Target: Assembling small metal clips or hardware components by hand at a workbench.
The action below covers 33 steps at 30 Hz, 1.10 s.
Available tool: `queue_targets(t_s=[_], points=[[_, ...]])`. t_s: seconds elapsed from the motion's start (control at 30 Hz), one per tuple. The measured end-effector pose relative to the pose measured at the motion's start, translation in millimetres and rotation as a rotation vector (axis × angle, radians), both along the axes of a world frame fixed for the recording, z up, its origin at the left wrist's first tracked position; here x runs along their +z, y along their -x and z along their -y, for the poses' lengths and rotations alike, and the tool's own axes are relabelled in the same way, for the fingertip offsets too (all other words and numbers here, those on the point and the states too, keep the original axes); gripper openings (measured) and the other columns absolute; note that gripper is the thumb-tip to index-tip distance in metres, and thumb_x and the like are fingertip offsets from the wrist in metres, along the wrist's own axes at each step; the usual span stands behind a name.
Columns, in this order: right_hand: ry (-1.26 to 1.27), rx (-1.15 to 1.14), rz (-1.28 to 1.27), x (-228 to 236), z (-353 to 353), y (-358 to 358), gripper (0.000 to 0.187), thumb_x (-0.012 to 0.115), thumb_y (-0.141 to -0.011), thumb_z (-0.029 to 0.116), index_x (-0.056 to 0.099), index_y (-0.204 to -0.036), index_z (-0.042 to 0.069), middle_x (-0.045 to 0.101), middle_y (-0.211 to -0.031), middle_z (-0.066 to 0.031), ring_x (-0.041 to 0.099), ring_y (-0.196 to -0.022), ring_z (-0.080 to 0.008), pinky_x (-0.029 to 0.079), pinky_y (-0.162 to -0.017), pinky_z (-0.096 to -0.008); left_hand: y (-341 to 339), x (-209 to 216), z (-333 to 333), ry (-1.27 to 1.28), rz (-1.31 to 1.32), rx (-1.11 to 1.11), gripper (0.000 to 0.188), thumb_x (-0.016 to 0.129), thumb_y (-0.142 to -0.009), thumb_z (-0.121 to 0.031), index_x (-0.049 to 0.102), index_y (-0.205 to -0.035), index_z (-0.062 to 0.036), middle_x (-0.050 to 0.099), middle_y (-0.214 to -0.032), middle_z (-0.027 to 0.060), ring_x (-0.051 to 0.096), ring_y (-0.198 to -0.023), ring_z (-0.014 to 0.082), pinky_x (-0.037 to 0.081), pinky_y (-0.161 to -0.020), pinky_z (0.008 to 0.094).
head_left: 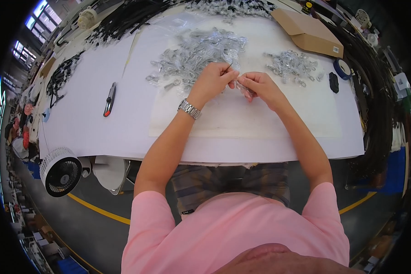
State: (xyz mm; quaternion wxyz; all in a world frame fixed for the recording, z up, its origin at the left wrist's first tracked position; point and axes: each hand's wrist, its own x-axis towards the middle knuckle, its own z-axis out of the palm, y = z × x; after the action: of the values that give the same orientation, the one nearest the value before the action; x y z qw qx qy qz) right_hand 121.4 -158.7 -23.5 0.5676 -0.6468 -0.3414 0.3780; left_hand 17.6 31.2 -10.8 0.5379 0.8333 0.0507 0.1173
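Both hands meet over the white tabletop, just in front of a large heap of metal clasps in clear plastic [201,50]. My left hand [213,81] is closed, with a thin dark pointed tool [228,67] sticking up from its fingers; its kind is too small to tell. Facing it, my right hand [263,87] pinches a small clear plastic-wrapped metal piece [248,91]. The left fingertips are close to that piece, and whether they touch it is hard to see. Beyond the right hand lies a smaller pile of similar wrapped metal pieces [292,64].
A box cutter [109,99] lies at left. Black straps [123,20] are bundled at the back. On the right are a cardboard box [308,34], a tape roll [342,69] and a small black object [334,82]. A fan [61,173] stands by the table's front left corner.
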Motion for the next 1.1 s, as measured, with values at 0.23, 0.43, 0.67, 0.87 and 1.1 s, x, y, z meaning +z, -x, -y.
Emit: queue_targets(t_s=[0.23, 0.43, 0.67, 0.87, 1.1], points=[[-0.156, -0.286, -0.18, 11, 5, -1, 0.018, 0.073, -0.097, 0.023, 0.069, -0.1, 0.005, 0.064, -0.081, 0.002, 0.06, -0.069, -0.0079, 0.053, -0.069, -0.0251, 3, 1, 6, 0.018, 0.115, 0.242, 0.031, 0.067, -0.1, -0.028, 0.066, -0.08, -0.0045, 0.059, -0.062, -0.0022, 0.044, -0.051, 0.0039, 0.033, -0.046, 0.0235], [-0.203, -0.355, -0.078, 15, 9, -1, 0.019, 0.075, -0.095, 0.019, 0.069, -0.103, 0.004, 0.067, -0.084, 0.0005, 0.061, -0.07, -0.0084, 0.053, -0.07, -0.0245, 9, 13, 15, 0.59, -0.129, 0.082, 0.031, 0.068, -0.101, -0.031, 0.068, -0.088, -0.0022, 0.063, -0.068, 0.0022, 0.041, -0.049, 0.0029, 0.029, -0.045, 0.0195], [-0.262, -0.472, 0.185, 19, 10, -4, 0.016, 0.075, -0.092, 0.015, 0.073, -0.098, 0.001, 0.068, -0.079, -0.0006, 0.058, -0.065, -0.0074, 0.049, -0.063, -0.0227, 9, 2, 19, 0.484, -0.136, -0.114, 0.027, 0.067, -0.101, -0.025, 0.07, -0.109, 0.0012, 0.074, -0.092, 0.0089, 0.04, -0.049, 0.0013, 0.028, -0.043, 0.0187], [-0.342, -0.439, 0.167, 22, 10, -4, 0.016, 0.073, -0.093, 0.018, 0.073, -0.096, 0.002, 0.066, -0.079, 0.0011, 0.057, -0.068, -0.0064, 0.049, -0.067, -0.0239, 8, 1, 22, 0.603, -0.212, -0.235, 0.027, 0.066, -0.102, -0.024, 0.071, -0.111, 0.0015, 0.072, -0.09, 0.0064, 0.04, -0.048, 0.0008, 0.028, -0.043, 0.0183], [-0.401, -0.463, -0.066, 19, 10, -5, 0.02, 0.074, -0.094, 0.023, 0.073, -0.1, 0.004, 0.067, -0.088, 0.0017, 0.06, -0.078, -0.006, 0.053, -0.075, -0.025, 8, 0, 26, 0.64, -0.178, -0.257, 0.027, 0.065, -0.103, -0.023, 0.071, -0.11, 0.0022, 0.07, -0.086, 0.0044, 0.04, -0.048, 0.0009, 0.028, -0.043, 0.0184]])
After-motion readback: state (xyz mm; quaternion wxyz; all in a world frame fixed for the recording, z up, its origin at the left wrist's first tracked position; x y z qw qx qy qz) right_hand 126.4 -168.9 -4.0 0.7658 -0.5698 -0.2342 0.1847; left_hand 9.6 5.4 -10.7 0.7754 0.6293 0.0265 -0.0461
